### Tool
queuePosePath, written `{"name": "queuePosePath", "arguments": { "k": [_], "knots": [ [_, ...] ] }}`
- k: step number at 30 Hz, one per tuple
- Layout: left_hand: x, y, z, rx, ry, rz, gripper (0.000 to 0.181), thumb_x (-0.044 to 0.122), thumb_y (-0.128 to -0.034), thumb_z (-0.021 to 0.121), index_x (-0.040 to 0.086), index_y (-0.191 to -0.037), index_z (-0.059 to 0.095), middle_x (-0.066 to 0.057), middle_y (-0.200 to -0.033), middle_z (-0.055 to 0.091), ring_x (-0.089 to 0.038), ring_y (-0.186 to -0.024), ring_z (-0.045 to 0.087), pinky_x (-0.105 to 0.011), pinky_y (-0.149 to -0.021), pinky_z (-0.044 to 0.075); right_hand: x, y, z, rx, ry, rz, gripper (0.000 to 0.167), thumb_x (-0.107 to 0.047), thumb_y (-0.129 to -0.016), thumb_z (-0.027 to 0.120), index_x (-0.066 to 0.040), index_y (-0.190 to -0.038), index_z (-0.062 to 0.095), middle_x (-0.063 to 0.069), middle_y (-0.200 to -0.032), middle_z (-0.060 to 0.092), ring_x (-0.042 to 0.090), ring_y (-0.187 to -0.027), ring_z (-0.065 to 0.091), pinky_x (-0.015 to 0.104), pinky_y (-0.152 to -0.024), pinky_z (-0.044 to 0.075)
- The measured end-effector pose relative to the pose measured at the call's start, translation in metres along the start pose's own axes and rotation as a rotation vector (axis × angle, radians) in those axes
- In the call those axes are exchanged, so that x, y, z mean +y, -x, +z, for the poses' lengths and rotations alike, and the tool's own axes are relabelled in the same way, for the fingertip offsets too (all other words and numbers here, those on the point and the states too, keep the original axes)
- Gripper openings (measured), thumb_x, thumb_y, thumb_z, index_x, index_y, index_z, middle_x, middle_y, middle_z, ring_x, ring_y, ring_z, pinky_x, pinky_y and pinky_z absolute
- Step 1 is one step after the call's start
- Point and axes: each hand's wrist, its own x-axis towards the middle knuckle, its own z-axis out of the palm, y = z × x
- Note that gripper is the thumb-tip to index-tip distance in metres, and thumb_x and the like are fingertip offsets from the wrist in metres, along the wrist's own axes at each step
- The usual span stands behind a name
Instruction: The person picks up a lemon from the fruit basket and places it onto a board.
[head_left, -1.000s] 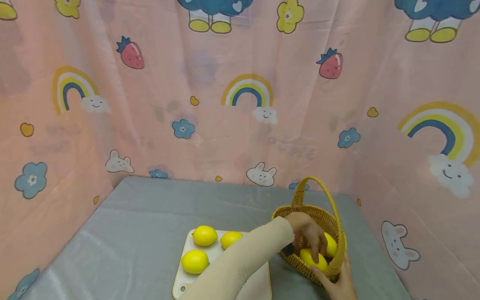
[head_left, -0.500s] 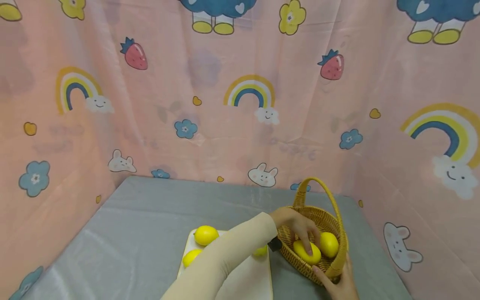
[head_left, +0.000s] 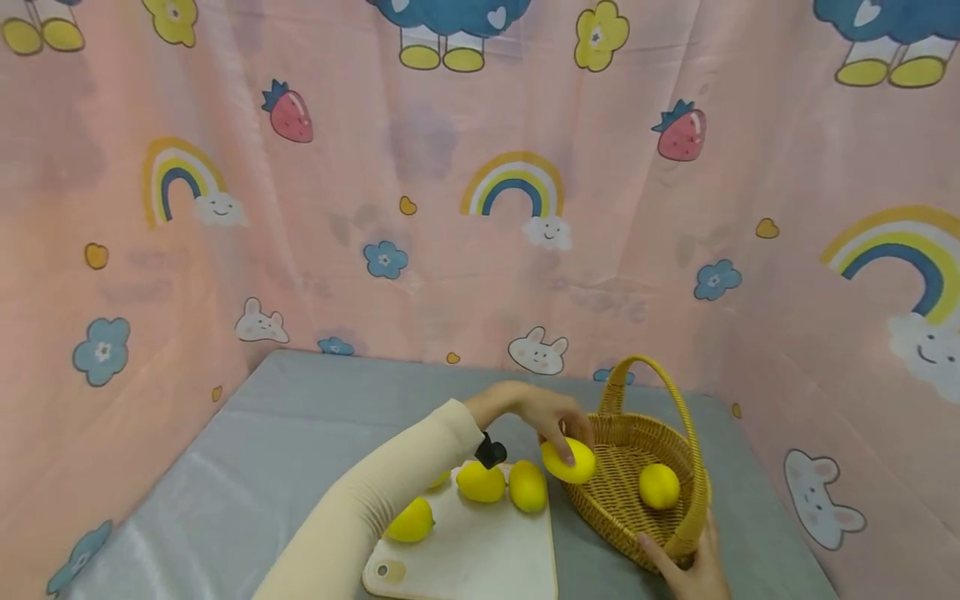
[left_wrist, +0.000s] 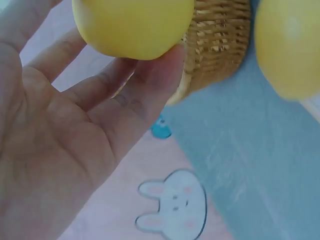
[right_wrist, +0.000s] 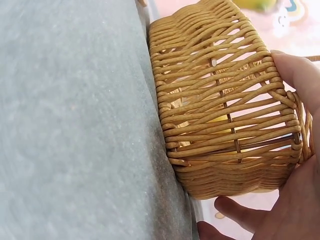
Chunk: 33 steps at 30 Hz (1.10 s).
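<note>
My left hand (head_left: 551, 412) pinches a yellow lemon (head_left: 570, 461) at the left rim of a wicker basket (head_left: 611, 533). In the left wrist view the fingertips lie against this lemon (left_wrist: 132, 25), whose top is cut off by the frame. My right hand (head_left: 697, 567) grips the basket's near right side below the handle, its thumb over the rim. From the right wrist view, the woven wall of the basket (right_wrist: 220, 110) shows up close beside the hand (right_wrist: 290, 205). One lemon (head_left: 660, 487) lies inside the basket.
A white cutting board (head_left: 480, 558) left of the basket bears several lemons (head_left: 482, 482), partly hidden by the left sleeve (head_left: 360, 500). A black wrist camera (head_left: 491, 451) hangs under the left wrist. Grey cloth (head_left: 300, 433) covers the table; a pink printed curtain (head_left: 465, 292) stands behind.
My left hand has lifted a lemon out from inside the basket and moved left with it to the rim. One lemon stays in the basket. The right hand keeps its hold.
</note>
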Motion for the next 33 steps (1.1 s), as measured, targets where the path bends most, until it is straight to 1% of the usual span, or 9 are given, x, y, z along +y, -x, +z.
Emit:
{"name": "queuePosePath", "arguments": {
  "k": [3,7,9,12,16,21,25,28,33],
  "knots": [
    [-0.004,0.018,0.001,0.026,-0.033,0.046,0.044,0.019,-0.0929,0.072,0.007,-0.134,0.061,-0.002,-0.114,0.067,-0.011,-0.097,0.065,-0.026,-0.074,0.057,-0.001,0.0,-0.001,-0.005,0.0,0.005,0.099,-0.038,-0.09,0.075,-0.002,-0.159,0.014,0.029,-0.161,-0.002,0.05,-0.146,-0.01,0.079,-0.101,0.015],
    [-0.009,0.041,0.009,0.042,-0.038,0.064,0.043,0.018,-0.0924,0.073,0.006,-0.132,0.061,-0.005,-0.115,0.067,-0.01,-0.097,0.065,-0.026,-0.075,0.056,-0.001,-0.001,-0.001,-0.014,-0.013,0.013,0.095,-0.038,-0.09,0.074,-0.001,-0.157,0.018,0.03,-0.16,-0.001,0.051,-0.146,-0.011,0.08,-0.1,0.015],
    [-0.013,0.05,0.014,0.05,-0.041,0.061,0.041,0.017,-0.0922,0.073,0.007,-0.131,0.063,-0.004,-0.115,0.068,-0.01,-0.097,0.065,-0.024,-0.077,0.056,-0.001,-0.001,-0.001,-0.028,-0.016,0.02,0.095,-0.039,-0.091,0.073,-0.001,-0.157,0.017,0.029,-0.161,-0.004,0.05,-0.146,-0.012,0.08,-0.1,0.015],
    [-0.02,0.062,0.024,0.063,-0.045,0.036,0.04,0.018,-0.0918,0.073,0.009,-0.129,0.064,-0.003,-0.114,0.067,-0.009,-0.097,0.065,-0.023,-0.078,0.055,-0.001,-0.001,-0.002,-0.03,-0.023,-0.002,0.09,-0.036,-0.091,0.074,0.0,-0.155,0.022,0.031,-0.159,-0.001,0.051,-0.145,-0.011,0.08,-0.099,0.016],
    [-0.029,0.074,0.039,0.069,-0.063,-0.005,0.041,0.021,-0.0911,0.075,0.011,-0.129,0.065,-0.004,-0.118,0.066,-0.008,-0.1,0.063,-0.021,-0.081,0.053,-0.002,0.0,-0.002,-0.023,-0.023,-0.006,0.092,-0.034,-0.09,0.075,0.0,-0.156,0.021,0.03,-0.16,-0.002,0.051,-0.145,-0.01,0.08,-0.1,0.015],
    [-0.037,0.084,0.057,0.073,-0.091,-0.016,0.041,0.022,-0.0907,0.075,0.011,-0.128,0.066,-0.003,-0.12,0.066,-0.007,-0.102,0.061,-0.018,-0.088,0.049,-0.002,0.001,-0.003,-0.026,-0.016,0.013,0.1,-0.036,-0.091,0.074,-0.005,-0.16,0.009,0.026,-0.162,-0.011,0.048,-0.146,-0.014,0.08,-0.102,0.013],
    [-0.041,0.092,0.069,0.084,-0.076,-0.028,0.039,0.02,-0.0897,0.077,0.01,-0.126,0.066,-0.001,-0.113,0.067,-0.006,-0.097,0.061,-0.019,-0.087,0.049,-0.001,0.003,-0.003,-0.012,-0.001,-0.016,0.098,-0.035,-0.09,0.075,-0.003,-0.159,0.013,0.028,-0.161,-0.004,0.049,-0.146,-0.011,0.079,-0.101,0.014],
    [-0.038,0.1,0.078,0.109,-0.091,-0.034,0.039,0.018,-0.0882,0.078,0.01,-0.124,0.067,-0.001,-0.11,0.069,-0.005,-0.095,0.061,-0.022,-0.088,0.05,-0.001,0.003,-0.002,-0.009,0.009,-0.016,0.098,-0.037,-0.09,0.075,-0.002,-0.158,0.014,0.029,-0.161,-0.001,0.05,-0.146,-0.009,0.079,-0.101,0.015],
    [-0.035,0.113,0.093,0.185,-0.157,-0.052,0.037,0.019,-0.0855,0.081,0.011,-0.119,0.069,0.003,-0.104,0.069,-0.004,-0.092,0.06,-0.021,-0.086,0.05,-0.001,0.004,0.0,-0.017,0.01,0.023,0.104,-0.043,-0.089,0.074,-0.006,-0.16,0.007,0.027,-0.162,-0.006,0.05,-0.146,-0.01,0.078,-0.101,0.016]
  ]
}}
